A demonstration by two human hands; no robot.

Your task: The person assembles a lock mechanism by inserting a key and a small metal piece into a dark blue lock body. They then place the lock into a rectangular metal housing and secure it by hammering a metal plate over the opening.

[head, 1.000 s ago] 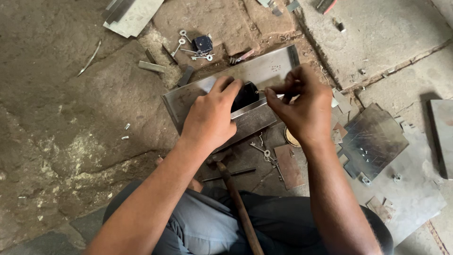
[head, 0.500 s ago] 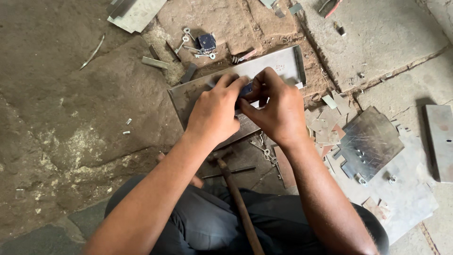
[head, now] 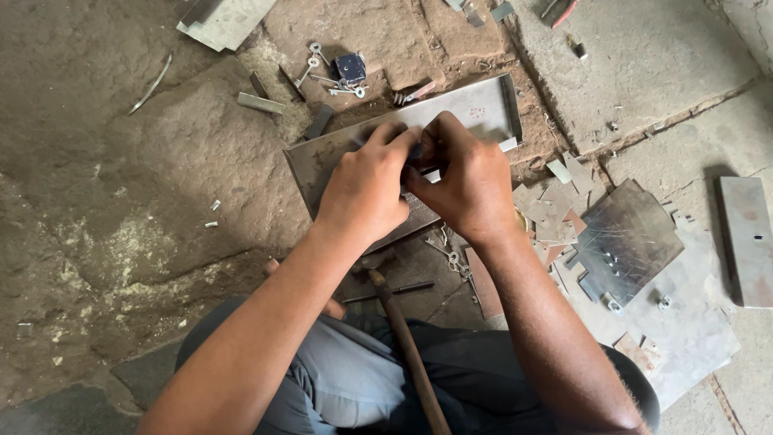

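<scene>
Both hands have drawn together since a moment ago: left hand [head: 366, 189] and right hand [head: 467, 181] now touch, fingers pinched on a small dark part, mostly hidden. They work over the long steel tray [head: 483, 105] lying on the stone floor [head: 121, 185]; a hammer [head: 407, 342] rests near the knees

Tray [head: 483, 105]: sheet metal, dull grey, matt, with scuffed patches and folded edges. Plate [head: 632, 238]: sheet metal, darker, faintly glossy, scratched. Offcuts [head: 555, 205]: thin metal, matt grey, some rust-brown. Slab [head: 747, 242]: flat metal, pale and matt. Keys [head: 318, 68]: bright metal, shiny. Lock [head: 350, 67]: dark metal, slight sheen. Hammer [head: 407, 346]: handle of worn brown wood, smooth from use. Floor [head: 121, 201]: rough stone and concrete, dusty, pitted. Trousers [head: 354, 379]: grey cloth, matt, creased.
</scene>
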